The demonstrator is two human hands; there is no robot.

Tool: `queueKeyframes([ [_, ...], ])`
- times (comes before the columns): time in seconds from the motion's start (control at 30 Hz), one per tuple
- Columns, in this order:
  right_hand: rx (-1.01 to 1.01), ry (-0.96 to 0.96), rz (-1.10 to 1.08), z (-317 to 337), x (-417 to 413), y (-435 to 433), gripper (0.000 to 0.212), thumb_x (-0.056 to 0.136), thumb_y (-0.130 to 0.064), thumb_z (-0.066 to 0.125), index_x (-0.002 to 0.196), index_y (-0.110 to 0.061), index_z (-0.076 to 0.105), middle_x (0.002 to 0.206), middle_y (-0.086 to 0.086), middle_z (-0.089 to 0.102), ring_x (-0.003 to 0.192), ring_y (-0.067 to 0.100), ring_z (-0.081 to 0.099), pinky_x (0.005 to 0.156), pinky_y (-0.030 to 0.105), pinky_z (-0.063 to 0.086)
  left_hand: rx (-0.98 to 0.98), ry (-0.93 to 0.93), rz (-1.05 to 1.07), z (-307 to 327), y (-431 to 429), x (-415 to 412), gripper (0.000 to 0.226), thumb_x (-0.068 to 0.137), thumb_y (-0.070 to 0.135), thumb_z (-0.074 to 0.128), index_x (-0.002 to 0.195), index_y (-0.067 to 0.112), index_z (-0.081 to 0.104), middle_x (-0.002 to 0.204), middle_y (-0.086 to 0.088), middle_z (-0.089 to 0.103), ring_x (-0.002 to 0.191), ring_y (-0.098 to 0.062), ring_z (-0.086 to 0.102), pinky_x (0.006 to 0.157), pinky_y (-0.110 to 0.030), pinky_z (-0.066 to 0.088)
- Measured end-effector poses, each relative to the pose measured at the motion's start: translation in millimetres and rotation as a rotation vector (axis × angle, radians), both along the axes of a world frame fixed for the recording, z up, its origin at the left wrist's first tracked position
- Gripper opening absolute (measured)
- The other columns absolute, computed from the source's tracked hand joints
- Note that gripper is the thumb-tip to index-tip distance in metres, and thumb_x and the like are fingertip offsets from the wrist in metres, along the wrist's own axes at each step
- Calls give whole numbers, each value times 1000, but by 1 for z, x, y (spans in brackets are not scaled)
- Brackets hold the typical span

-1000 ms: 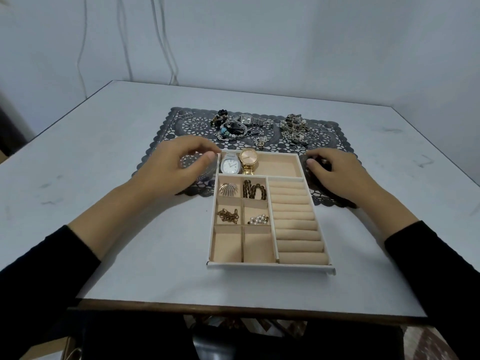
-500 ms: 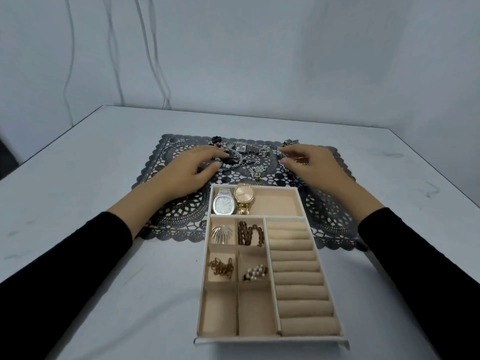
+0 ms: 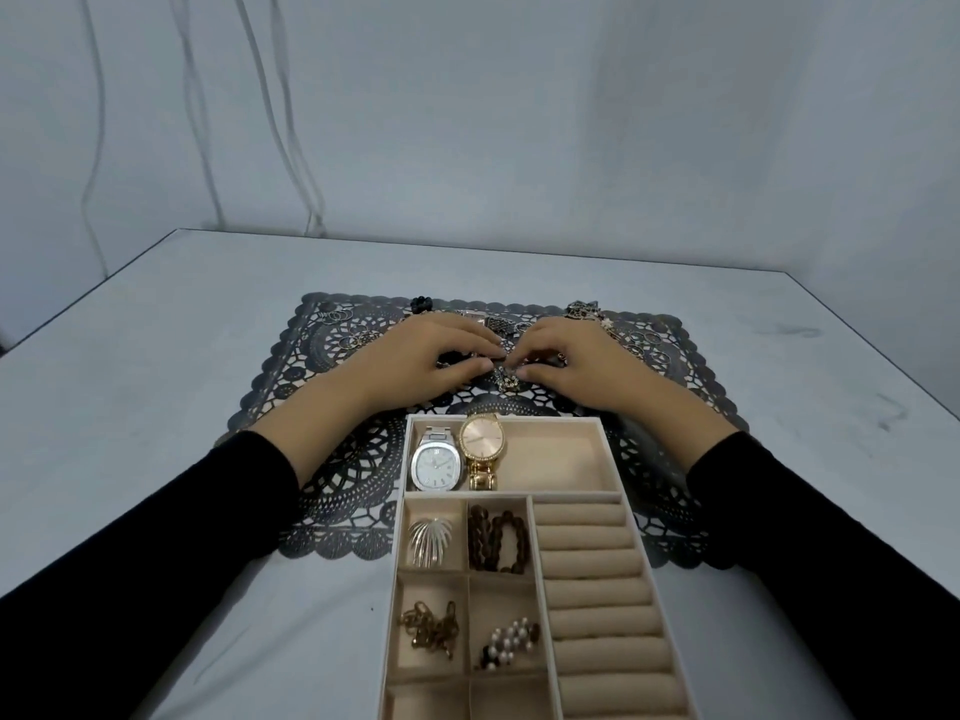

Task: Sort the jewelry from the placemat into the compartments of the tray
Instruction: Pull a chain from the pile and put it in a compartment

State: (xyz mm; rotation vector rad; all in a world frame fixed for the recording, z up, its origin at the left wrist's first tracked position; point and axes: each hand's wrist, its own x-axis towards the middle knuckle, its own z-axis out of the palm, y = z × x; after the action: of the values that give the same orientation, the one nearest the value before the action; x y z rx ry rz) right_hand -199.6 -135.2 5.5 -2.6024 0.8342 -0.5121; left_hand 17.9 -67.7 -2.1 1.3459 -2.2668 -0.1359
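Observation:
A dark lace placemat (image 3: 337, 459) lies on the table, with a pile of jewelry at its far middle. My left hand (image 3: 441, 356) and my right hand (image 3: 576, 366) rest on that pile, and their fingertips pinch a dark tangled piece (image 3: 505, 380) between them. The hands hide much of the pile. Loose rings (image 3: 343, 330) lie on the mat at the left, and more rings (image 3: 644, 345) at the right. The beige tray (image 3: 410, 459) sits nearer me. It holds a silver watch (image 3: 436, 462), a gold watch (image 3: 482, 444), a silver brooch (image 3: 428, 540), brown beads (image 3: 496, 537), a gold chain (image 3: 431, 628) and a pearl clip (image 3: 511, 641).
The tray's right side is a column of ring rolls (image 3: 597, 589) with nothing on them. A small dark cluster (image 3: 584, 310) and a black flower piece (image 3: 421, 304) lie at the mat's far edge. The white table (image 3: 156, 407) ends at a grey wall with hanging cables.
Both hands left the tray's sides, reached forward over the placemat and came together on the jewelry pile. The view has moved closer to the tray.

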Motion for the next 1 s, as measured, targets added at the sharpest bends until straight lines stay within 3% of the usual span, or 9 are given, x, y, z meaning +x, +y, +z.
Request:
queueKeyframes([
  [0.2, -24, -14, -41, 0, -7, -8, 7, 87, -14, 66, 91, -16, 71, 90, -2, 66, 88, 13, 59, 82, 28, 46, -13, -21, -39, -3, -4, -4, 20, 93, 24, 63, 109, 17, 75, 112, 7, 70, 104, -5, 60, 94, -14, 41],
  [0.33, 29, -66, -107, 3, -13, -9, 7, 89, -15, 64, 93, -16, 70, 93, -5, 68, 90, 12, 60, 81, 25, 46, -31, 20, -11, -4, -3, 1, 17, 91, 25, 67, 104, 18, 76, 107, 7, 71, 105, -6, 61, 96, -27, 47],
  [0.47, 116, -146, -146, 6, -15, -7, 5, 92, -15, 61, 93, -16, 65, 87, -3, 70, 77, 0, 60, 67, 7, 42, -15, 58, 5, -5, -2, 1, 15, 90, 27, 69, 99, 18, 76, 103, 8, 70, 98, -8, 62, 89, -33, 51],
  [0.53, 156, -213, -148, 7, -14, -7, 4, 91, -14, 61, 93, -14, 64, 86, 1, 69, 78, 6, 62, 70, 11, 46, -3, 61, 8, -5, -3, 0, 13, 90, 27, 68, 98, 19, 76, 102, 8, 69, 98, -9, 60, 88, -33, 51],
  [0.63, 226, -287, -143, 8, -14, -8, 2, 89, -12, 63, 92, -12, 63, 89, 7, 69, 86, 24, 63, 80, 32, 52, 21, 48, 12, -5, -5, -1, 13, 90, 26, 68, 100, 21, 74, 103, 8, 67, 100, -9, 58, 90, -33, 48],
  [0.7, 263, -323, -142, 9, -14, -7, 3, 89, -11, 64, 91, -11, 63, 91, 12, 69, 84, 28, 63, 83, 38, 52, 34, 42, 10, -5, -6, -2, 14, 90, 26, 68, 102, 22, 74, 104, 7, 67, 101, -9, 57, 91, -31, 47],
  [0.87, 296, -374, -165, 12, -16, -7, 6, 88, -8, 65, 93, -8, 62, 94, 18, 68, 82, 29, 62, 85, 40, 52, 58, 58, -10, -1, -5, -4, 15, 88, 28, 70, 102, 26, 75, 104, 7, 66, 99, -10, 58, 89, -27, 43],
  [1.0, 311, -375, -187, 11, -17, -9, 7, 87, -8, 66, 93, -9, 64, 90, 15, 68, 78, 17, 60, 84, 37, 52, 83, 65, 10, 1, -5, -6, 14, 87, 26, 72, 98, 21, 77, 102, 5, 68, 99, -10, 59, 89, -26, 45],
])
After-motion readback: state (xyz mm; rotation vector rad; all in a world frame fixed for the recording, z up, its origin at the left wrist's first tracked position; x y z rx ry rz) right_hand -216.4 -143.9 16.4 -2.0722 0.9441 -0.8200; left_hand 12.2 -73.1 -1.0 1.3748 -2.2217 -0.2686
